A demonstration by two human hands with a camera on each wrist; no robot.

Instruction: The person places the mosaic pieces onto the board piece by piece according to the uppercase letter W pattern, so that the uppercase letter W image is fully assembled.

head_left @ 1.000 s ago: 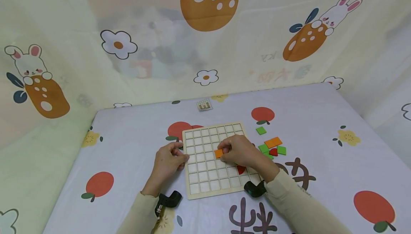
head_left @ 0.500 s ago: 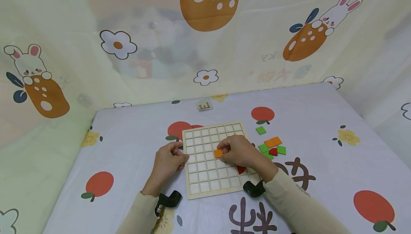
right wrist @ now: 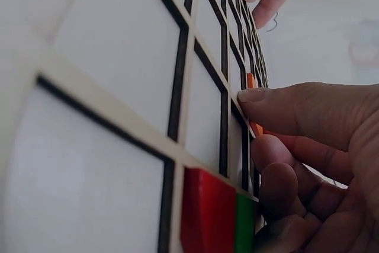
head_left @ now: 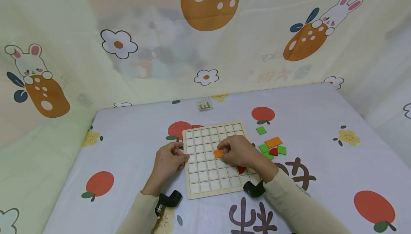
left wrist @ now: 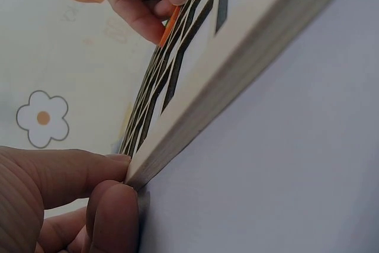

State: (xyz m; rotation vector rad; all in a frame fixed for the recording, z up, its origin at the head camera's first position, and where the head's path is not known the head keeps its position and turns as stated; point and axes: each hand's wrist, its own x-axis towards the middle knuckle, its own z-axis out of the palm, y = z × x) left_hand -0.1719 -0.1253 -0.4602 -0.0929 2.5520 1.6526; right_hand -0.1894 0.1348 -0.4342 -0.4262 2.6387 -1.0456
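A square wooden grid board (head_left: 205, 193) with white cells lies on the table. My left hand (head_left: 167, 162) is at its left edge; in the left wrist view the thumb and a finger (left wrist: 115, 211) hold the rim. My right hand (head_left: 240, 152) pinches a small orange tile (head_left: 218, 153) over the middle of the grid, thumb on the near side. The tile's right part is hidden by the fingers. A red piece (right wrist: 207, 211) and a green piece (right wrist: 243, 223) sit in cells beneath the right hand, the green one hidden in the head view.
Right of the board lie several loose pieces: green tiles (head_left: 281, 150), an orange rectangle (head_left: 273, 142) and a red piece (head_left: 273, 151). A small gridded card (head_left: 204, 104) lies behind the board. The patterned cloth (head_left: 128, 137) covers the table, with a printed curtain (head_left: 160, 87) behind.
The orange tile has shifted very slightly left with the right hand. The left hand and the board have not visibly moved.
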